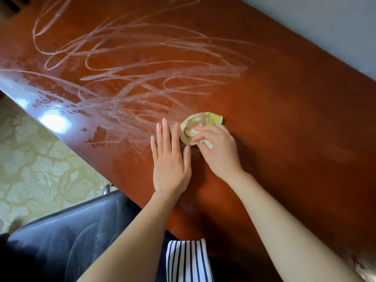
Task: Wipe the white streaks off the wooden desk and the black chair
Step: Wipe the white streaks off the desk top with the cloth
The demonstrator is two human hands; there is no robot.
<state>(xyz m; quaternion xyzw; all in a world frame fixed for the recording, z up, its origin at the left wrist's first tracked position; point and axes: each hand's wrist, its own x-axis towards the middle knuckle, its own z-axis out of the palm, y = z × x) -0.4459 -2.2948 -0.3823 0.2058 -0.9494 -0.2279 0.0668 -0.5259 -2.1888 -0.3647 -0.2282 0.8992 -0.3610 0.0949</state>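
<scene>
Glossy red-brown wooden counter [295, 119] runs diagonally across the view. Scribbled white streaks [142, 78] cover its left and middle part in loops and long strokes, densest near the front edge, left of the hands. The right part shows plain wood. Person's left hand [171, 159] lies flat on the counter, palm down, fingers straight and slightly spread, holding nothing. Just beside it the right hand [217, 151] has its fingers curled over a crumpled yellowish cloth [195, 125], pressing it onto the counter at the right end of the streaks. The cloth pokes out past the fingertips. Lower left, below the counter edge, is the black chair [67, 237] with faint pale arcs on it, possibly streaks too; it is dim there. Striped blue-white fabric [186, 261] sits bottom centre between the forearms. Patterned beige carpet [36, 159] at left.
</scene>
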